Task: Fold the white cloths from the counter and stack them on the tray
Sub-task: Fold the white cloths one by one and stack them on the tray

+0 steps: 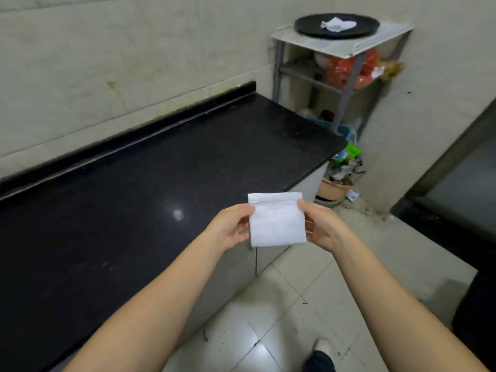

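Fingers: left hand (233,229) and right hand (321,226) pinch opposite side edges of folded white cloth (277,219).
Surface: black granite counter (139,210), tiled wall behind.
Cloth: square, flat, held off the counter's front edge.
Tray: round black tray (308,26) on shelf beyond counter, carrying a crumpled cloth (338,24).

A metal rack (346,84) stands in the corner, an orange bag (346,72) on its shelf. Below, a tan bowl (334,190) sits on the tiled floor (281,304).
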Motion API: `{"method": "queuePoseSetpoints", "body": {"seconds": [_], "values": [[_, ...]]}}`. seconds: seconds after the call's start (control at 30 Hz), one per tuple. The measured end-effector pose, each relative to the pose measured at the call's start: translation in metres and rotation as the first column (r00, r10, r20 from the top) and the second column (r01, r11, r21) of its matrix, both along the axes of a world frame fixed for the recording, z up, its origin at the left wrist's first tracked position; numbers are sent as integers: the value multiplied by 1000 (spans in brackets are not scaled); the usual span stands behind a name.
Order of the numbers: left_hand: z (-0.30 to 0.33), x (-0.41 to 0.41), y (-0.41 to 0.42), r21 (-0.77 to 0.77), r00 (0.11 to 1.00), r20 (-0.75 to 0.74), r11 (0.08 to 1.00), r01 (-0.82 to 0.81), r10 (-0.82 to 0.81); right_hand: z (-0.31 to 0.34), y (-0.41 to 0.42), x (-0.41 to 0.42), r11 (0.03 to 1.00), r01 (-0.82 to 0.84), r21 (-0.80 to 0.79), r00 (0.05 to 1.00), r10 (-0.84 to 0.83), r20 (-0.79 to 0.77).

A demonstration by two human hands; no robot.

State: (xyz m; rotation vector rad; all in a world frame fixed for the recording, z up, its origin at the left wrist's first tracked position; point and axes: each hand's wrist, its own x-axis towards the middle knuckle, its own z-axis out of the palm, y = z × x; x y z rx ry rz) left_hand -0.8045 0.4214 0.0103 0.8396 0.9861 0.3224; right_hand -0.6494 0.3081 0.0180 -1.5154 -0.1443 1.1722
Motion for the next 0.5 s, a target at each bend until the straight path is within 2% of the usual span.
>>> {"method": "queuePoseSetpoints", "body": {"seconds": [0.2,0.37,0.5], "values": [[9,177,-38,45,984,24,983,176,-177,14,-61,161,990,142,-11,990,-141,30],[19,303,-60,48,966,46,967,251,-254,28,-92,287,987,158,-15,985,-156,80],[34,381,-42,95,957,43,954,284,-288,38,-78,367,989,147,12,985,-148,87]]}}
